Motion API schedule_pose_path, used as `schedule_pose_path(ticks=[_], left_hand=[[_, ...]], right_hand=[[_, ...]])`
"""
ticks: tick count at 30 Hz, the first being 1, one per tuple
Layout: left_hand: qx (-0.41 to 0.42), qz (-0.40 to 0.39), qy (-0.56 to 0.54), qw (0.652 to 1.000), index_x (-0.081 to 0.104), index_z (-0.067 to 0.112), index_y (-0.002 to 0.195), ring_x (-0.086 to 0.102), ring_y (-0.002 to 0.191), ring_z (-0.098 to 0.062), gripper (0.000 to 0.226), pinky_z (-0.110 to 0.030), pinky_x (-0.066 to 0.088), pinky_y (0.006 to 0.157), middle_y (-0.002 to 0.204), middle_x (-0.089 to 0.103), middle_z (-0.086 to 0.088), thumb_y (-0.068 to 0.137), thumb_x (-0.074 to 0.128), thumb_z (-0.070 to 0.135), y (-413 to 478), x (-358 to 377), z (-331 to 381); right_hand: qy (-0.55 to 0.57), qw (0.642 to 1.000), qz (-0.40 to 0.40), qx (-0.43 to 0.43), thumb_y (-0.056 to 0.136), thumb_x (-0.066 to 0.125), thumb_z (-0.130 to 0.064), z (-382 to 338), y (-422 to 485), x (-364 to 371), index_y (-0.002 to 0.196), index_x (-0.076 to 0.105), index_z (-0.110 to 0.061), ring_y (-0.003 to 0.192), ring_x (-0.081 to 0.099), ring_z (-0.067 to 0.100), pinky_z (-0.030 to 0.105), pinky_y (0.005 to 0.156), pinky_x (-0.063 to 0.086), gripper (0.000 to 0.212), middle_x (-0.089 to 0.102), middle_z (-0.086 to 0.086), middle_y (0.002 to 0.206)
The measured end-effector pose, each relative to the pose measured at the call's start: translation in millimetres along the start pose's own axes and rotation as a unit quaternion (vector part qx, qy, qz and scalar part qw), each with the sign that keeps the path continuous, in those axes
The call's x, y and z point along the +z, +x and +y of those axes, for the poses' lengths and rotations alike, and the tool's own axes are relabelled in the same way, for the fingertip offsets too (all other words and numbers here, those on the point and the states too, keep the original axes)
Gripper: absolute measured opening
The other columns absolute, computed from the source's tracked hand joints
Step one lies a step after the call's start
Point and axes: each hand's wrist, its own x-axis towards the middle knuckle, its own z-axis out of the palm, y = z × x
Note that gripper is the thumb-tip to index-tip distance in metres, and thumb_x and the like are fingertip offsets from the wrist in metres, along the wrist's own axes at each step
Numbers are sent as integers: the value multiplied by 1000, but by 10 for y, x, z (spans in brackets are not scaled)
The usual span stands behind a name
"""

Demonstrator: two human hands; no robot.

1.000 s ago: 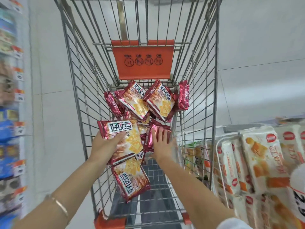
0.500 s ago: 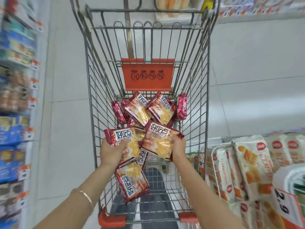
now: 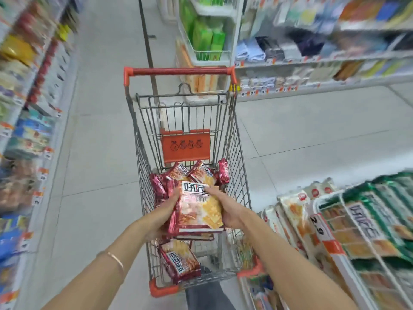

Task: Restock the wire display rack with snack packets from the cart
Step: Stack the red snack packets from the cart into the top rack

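Shop shelves (image 3: pixel 312 58) flank the cart (image 3: pixel 143 166). Left hand (image 3: pixel 165 210) and right hand (image 3: pixel 229 211) each grip a side of a packet stack (image 3: pixel 196 211) held over it: pickup seems done. Next, swing right to the rack (image 3: pixel 316 206).

Wire cart (image 3: pixel 143 166) on grey tiled floor (image 3: pixel 100 153), red snack packets (image 3: pixel 180 261) loose inside.

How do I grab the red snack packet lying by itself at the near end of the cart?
Come straight down from above, because the wire walls of the cart block the sides. The lone snack packet lies nearly flat, face up, so pinch across its narrow width, thumb on one long edge and fingers on the other.
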Motion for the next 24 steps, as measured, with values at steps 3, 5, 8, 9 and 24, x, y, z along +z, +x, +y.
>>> schedule_pose_path(ticks=[3,5,8,9,24], left_hand=[[50,-52,37,997,47,15,136,69,106,-34,93,-48,52,94,118,70,-17,70,61,79,-371,149,165],[85,-23,60,994,36,18,143,65,112,-40,111,-57,50,96,128,63,-22,58,76,77,-499,188,239],[149,-20,92,984,40,13,139,63,111,-43,118,-50,55,87,127,61,-25,48,78,78,-689,363,449],[177,-26,101,979,45,12,136,65,107,-40,113,-46,55,87,123,63,-22,50,76,79,-889,531,575],[388,-381,153,825,69,17,48,55,36,-5,53,-12,41,37,53,65,5,92,54,41,-3274,3953,1646]], right_hand=[[-28,999,13,-23,84,62,-64,-7,-412,206,117,64,-11,91,70,24,37,91,56,63,74,9,106],[-19,997,54,-58,83,64,-66,-29,-729,242,117,65,-12,92,71,24,37,89,57,63,74,10,108],[34,987,97,-123,93,56,-56,-134,-1351,238,109,70,-16,92,72,23,37,94,55,46,75,9,106],[49,982,109,-147,95,55,-53,-173,-1578,218,107,70,-16,91,72,22,36,93,55,41,76,8,106],[-28,778,472,-414,54,85,-58,-52,-5894,-462,153,27,-23,130,53,23,50,112,40,120,47,0,151]])
